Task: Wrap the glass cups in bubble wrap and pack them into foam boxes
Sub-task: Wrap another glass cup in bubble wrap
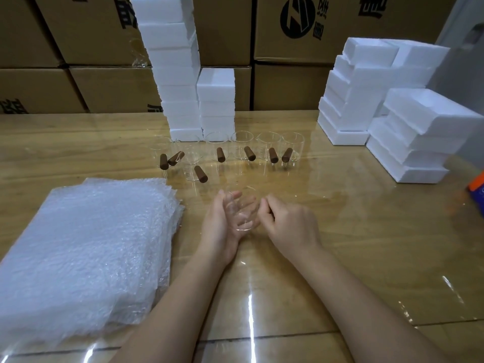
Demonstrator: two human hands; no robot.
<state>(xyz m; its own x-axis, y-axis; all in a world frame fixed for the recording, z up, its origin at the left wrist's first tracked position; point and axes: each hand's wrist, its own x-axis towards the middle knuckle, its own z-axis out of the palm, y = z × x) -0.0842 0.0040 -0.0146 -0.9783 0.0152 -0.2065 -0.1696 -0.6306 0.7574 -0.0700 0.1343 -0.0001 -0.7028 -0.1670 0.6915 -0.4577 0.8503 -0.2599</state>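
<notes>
bubble wrap stack [78, 252]: cut by left edge | orange object [477, 188]: blurred, cut by right edge

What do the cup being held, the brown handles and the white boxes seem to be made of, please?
Held cup: clear glass, glossy; the left hand shows through it. Handles: likely wood, matte brown, though plastic is possible. Boxes: white expanded foam, matte, with rough edges.
</notes>
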